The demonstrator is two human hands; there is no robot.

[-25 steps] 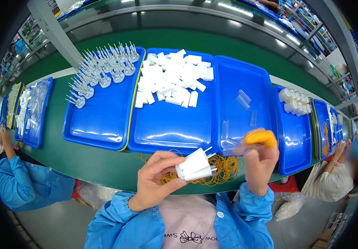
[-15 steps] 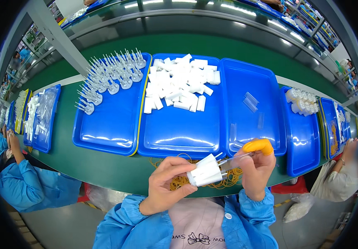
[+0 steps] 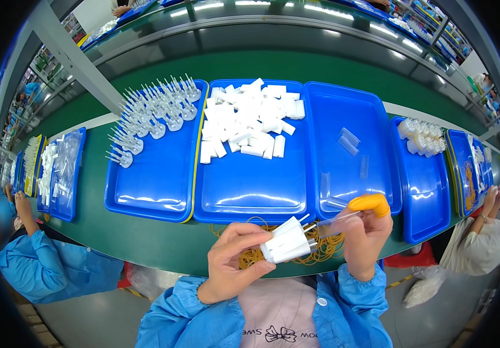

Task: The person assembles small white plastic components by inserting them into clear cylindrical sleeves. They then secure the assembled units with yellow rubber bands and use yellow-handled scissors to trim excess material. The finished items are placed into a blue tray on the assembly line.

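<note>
The left hand (image 3: 233, 261) has its fingers (image 3: 248, 232) curled closed around a small bundle of white plug blocks (image 3: 286, 241), thumb under it and the other fingers over its top. The bundle sits just in front of the middle blue tray (image 3: 250, 197), above the pile of yellow rubber bands (image 3: 319, 246) on the green tabletop (image 3: 163, 238). Its long axis runs roughly left to right, tilted a little upward, and its metal pins point right, toward the right hand (image 3: 367, 235).

The right hand's fingers are pinched shut on a clear plastic sleeve (image 3: 337, 219), with an orange finger cot (image 3: 369, 202) on the finger over it. The sleeve lies along nearly the same line as the bundle, its open end just at the pins.

Compared with the earlier frames, both hands have kept their grips; the bundle has swung from pointing up and right to lying flatter, and the sleeve has come closer to the pins.

In the middle tray lies a heap of loose white blocks (image 3: 250, 124); the tray to its left (image 3: 145, 185) holds rows of pinned pieces (image 3: 151, 113), and the tray to its right (image 3: 371, 174) a few clear sleeves (image 3: 348, 141).
</note>
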